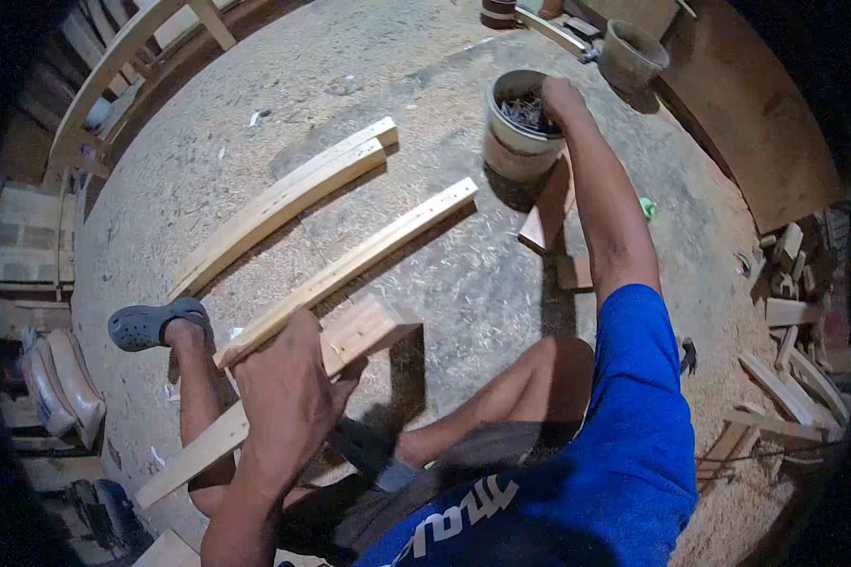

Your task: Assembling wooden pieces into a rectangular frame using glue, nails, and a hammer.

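My left hand (288,392) is wrapped round a squared wooden beam (359,333), which slants across my lap with its cut end pointing up and to the right. Just beyond it, another beam (378,250) with small holes along its top lies on the floor. My right arm reaches far forward, and my right hand (562,98) is at the rim of a round, dirty bucket (520,156). Dark nails or similar small metal pieces (528,111) fill the bucket. The fingers of that hand curl down inside the rim, so I cannot see what they touch.
Two more beams (284,203) lie side by side at the left. Short wood blocks (547,213) rest beside the bucket. A second bucket (633,57) stands at the far right by a leaning board (756,104). Scrap wood (794,378) is heaped at the right; sawdust covers the floor.
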A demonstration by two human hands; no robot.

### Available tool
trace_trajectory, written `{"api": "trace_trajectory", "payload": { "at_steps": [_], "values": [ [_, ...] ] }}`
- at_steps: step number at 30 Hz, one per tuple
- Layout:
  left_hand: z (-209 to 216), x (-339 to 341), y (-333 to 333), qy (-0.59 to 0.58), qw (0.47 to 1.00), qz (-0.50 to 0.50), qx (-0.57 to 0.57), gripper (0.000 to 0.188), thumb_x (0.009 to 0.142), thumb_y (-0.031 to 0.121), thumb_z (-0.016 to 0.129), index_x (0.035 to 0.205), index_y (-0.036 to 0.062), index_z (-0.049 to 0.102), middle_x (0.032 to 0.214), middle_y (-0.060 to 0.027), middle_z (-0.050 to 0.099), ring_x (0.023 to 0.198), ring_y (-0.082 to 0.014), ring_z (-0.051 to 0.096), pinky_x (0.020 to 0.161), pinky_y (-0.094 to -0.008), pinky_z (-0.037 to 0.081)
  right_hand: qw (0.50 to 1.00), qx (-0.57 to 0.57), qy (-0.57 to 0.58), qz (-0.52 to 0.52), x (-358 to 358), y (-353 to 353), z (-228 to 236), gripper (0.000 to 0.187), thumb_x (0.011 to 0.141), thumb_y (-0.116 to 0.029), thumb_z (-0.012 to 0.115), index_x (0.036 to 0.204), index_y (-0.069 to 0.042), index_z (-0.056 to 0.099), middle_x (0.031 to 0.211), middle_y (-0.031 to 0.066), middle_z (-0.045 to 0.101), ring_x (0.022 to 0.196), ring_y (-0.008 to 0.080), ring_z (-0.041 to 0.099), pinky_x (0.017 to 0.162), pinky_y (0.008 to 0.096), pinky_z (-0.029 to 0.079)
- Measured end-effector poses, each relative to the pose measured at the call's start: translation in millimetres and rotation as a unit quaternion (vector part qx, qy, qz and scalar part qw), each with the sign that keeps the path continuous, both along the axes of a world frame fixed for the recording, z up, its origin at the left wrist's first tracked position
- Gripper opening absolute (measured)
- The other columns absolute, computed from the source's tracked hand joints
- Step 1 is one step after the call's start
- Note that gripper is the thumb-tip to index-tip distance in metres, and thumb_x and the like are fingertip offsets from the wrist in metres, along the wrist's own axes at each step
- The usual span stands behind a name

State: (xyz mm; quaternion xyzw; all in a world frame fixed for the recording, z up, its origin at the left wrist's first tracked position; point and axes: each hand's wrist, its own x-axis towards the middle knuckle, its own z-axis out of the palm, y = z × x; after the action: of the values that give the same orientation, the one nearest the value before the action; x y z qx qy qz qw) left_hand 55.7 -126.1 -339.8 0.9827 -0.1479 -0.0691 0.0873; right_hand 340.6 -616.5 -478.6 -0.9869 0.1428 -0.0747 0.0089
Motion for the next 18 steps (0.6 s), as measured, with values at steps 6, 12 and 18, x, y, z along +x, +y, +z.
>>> {"api": "trace_trajectory", "payload": {
  "at_steps": [6, 12, 18],
  "values": [
    [6.7, -7.1, 13.3, 0.001, 1.0, 0.0, 0.017, 0.05, 0.074, 0.026, 0.085, 0.098, 0.0022, 0.049, 0.083, -0.02, 0.065, 0.076, -0.0426, 0.067, 0.061, -0.0501, 0.05, 0.999, 0.042, -0.018, 0.005, 41.5, 23.6, -47.4, 0.033, 0.092, -0.013, 0.045, 0.102, 0.003, 0.072, 0.109, 0.0322, 0.066, 0.105, 0.0435, 0.067, 0.088, 0.0529, 0.053],
    [5.8, -2.7, 12.5, -0.006, 1.0, -0.01, -0.017, 0.051, 0.074, 0.03, 0.085, 0.099, 0.0012, 0.051, 0.08, -0.0209, 0.068, 0.077, -0.0412, 0.069, 0.064, -0.0484, 0.052, 0.974, 0.005, -0.218, 0.06, -14.6, 44.3, 27.7, 0.024, 0.09, -0.019, 0.066, 0.108, -0.004, 0.069, 0.103, 0.0206, 0.072, 0.097, 0.0369, 0.07, 0.084, 0.0474, 0.055],
    [-2.7, -6.9, 22.4, -0.041, 0.998, -0.019, -0.038, 0.051, 0.075, 0.032, 0.084, 0.097, -0.0012, 0.051, 0.075, -0.0219, 0.068, 0.073, -0.041, 0.069, 0.062, -0.0486, 0.054, 0.758, 0.489, -0.241, 0.358, -192.1, 227.5, 135.9, 0.019, 0.092, 0.003, 0.064, 0.111, 0.005, 0.063, 0.104, 0.014, 0.071, 0.094, 0.0209, 0.071, 0.085, 0.0325, 0.057]
  ]
}}
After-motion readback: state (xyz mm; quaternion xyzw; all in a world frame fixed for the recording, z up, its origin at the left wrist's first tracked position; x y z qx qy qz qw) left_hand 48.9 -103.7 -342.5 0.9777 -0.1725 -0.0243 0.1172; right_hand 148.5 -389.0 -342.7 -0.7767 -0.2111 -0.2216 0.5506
